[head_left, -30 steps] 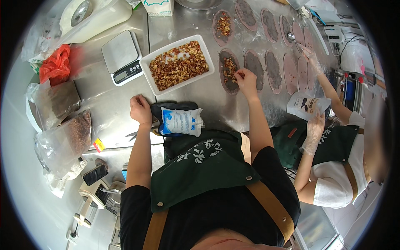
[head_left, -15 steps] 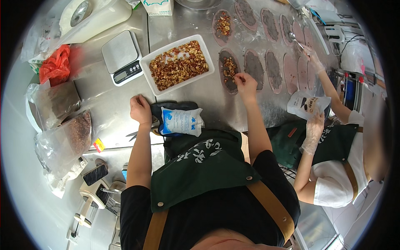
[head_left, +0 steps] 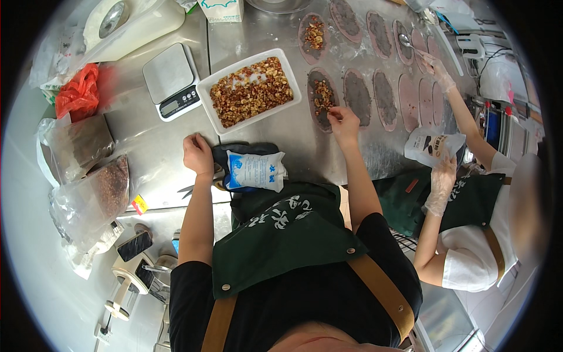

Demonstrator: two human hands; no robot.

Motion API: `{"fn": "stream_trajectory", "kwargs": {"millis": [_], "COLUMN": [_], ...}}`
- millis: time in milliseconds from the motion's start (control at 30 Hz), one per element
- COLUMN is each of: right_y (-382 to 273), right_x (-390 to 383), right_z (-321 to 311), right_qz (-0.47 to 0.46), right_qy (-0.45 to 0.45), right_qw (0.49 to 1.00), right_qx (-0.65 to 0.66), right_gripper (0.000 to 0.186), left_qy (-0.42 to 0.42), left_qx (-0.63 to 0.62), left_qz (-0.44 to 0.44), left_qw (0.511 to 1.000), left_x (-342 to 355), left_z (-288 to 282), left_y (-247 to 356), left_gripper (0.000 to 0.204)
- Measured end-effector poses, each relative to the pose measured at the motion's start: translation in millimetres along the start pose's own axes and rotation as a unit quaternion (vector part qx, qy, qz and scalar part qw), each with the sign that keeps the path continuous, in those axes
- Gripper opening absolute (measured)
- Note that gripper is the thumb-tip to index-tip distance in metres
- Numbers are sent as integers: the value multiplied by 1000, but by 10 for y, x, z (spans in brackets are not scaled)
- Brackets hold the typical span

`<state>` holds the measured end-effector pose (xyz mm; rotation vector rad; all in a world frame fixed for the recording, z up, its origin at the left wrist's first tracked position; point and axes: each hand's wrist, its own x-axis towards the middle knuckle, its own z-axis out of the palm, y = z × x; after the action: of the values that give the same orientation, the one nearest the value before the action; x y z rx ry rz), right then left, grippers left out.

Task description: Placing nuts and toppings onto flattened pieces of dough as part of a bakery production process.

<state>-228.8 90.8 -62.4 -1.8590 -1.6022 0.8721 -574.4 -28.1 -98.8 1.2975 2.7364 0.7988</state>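
My right hand (head_left: 345,124) is at the near end of an oval dough piece (head_left: 315,75), its thumb and fingers pinched on a few chopped nuts. A strip of chopped nuts (head_left: 322,97) lies along the dark filling spread on that pinkish dough. My left hand (head_left: 198,154) rests in a loose fist on the steel table, left of a blue-and-white packet (head_left: 255,171); nothing shows in it. Between and beyond my hands stands a white rectangular tray (head_left: 205,94) of chopped nuts. Another oval (head_left: 304,53), just beyond, also carries nuts.
Several more dough ovals (head_left: 356,97) lie in two rows to the right. A co-worker's gloved hands hold a spoon (head_left: 404,40) and a white pouch (head_left: 433,146). A kitchen scale (head_left: 170,76), a red plastic bag (head_left: 78,91), scissors (head_left: 186,190) and bagged ingredients (head_left: 108,188) are at left.
My right hand has shifted slightly nearer to me and left along the oval's near end. My left hand stays put. The co-worker's spoon has moved left and away over an oval.
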Motion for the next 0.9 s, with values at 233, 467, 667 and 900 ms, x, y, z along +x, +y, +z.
{"fn": "stream_trajectory", "kwargs": {"millis": [233, 467, 667, 900], "right_y": [33, -150, -114, -4], "right_x": [-4, -70, -100, -105], "right_z": [-26, 122, 208, 162], "right_qz": [-31, -91, -104, -86], "right_qy": [13, -1, -10, 8], "right_qw": [999, 984, 977, 981], "right_qx": [-41, -156, -183, -175], "right_gripper": [10, 12, 10, 9], "left_qy": [1, -2, 3, 6], "left_qx": [4, 6, 10, 11], "left_qz": [6, 0, 4, 5], "left_qw": [1000, 1000, 1000, 1000], "left_x": [6, -1, 1, 2], "left_z": [13, 28, 20, 19], "left_y": [2, -20, -8, -3], "left_gripper": [12, 12, 12, 12]}}
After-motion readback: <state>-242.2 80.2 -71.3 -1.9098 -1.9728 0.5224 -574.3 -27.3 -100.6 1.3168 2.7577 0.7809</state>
